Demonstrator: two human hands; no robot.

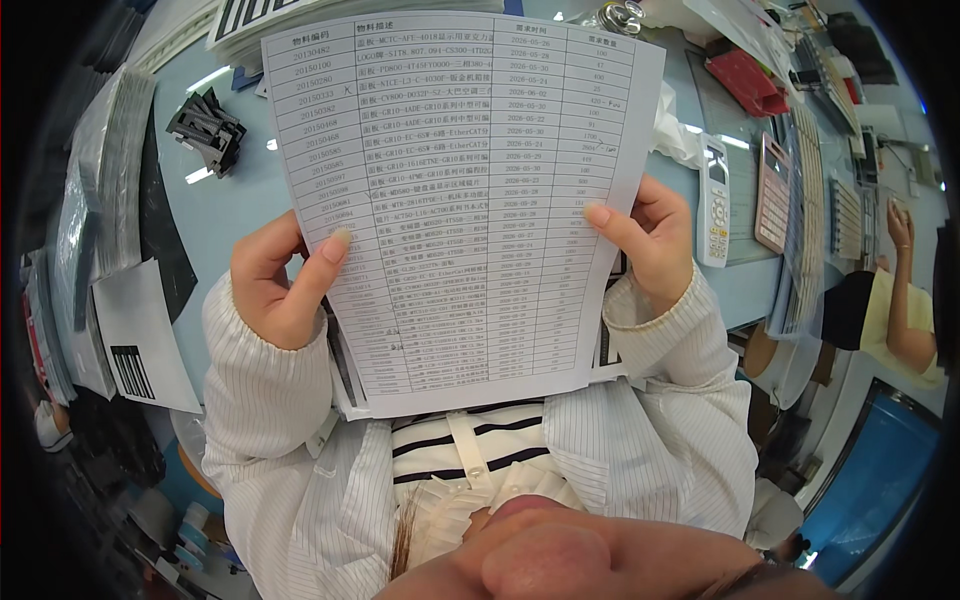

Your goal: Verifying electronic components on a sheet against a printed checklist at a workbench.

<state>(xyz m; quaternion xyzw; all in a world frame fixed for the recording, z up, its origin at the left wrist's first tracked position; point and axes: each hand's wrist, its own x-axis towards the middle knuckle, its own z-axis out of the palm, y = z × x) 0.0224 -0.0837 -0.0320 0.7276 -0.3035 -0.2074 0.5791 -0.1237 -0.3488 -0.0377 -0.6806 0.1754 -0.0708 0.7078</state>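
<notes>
A white printed sheet [450,230] with a ruled table, and a few handwritten marks on it, is held up in front of me by both hands. My left hand [278,285] grips its left edge, thumb lying on the front and fingers curled behind. At the right edge my right hand [655,240] pinches it the same way. Parts of other sheets with black bars show behind its lower corners; whether they are held too, I cannot tell. Nearest the left hand on the table is a black plastic clip-like part [206,132].
Right of the sheet lie crumpled white tissue [676,130], a white handset with keys [713,200], a pink calculator [772,192] and a red pouch [745,82]. Plastic-wrapped stacks [112,180] line the left. Another person's arm [905,300] is at far right.
</notes>
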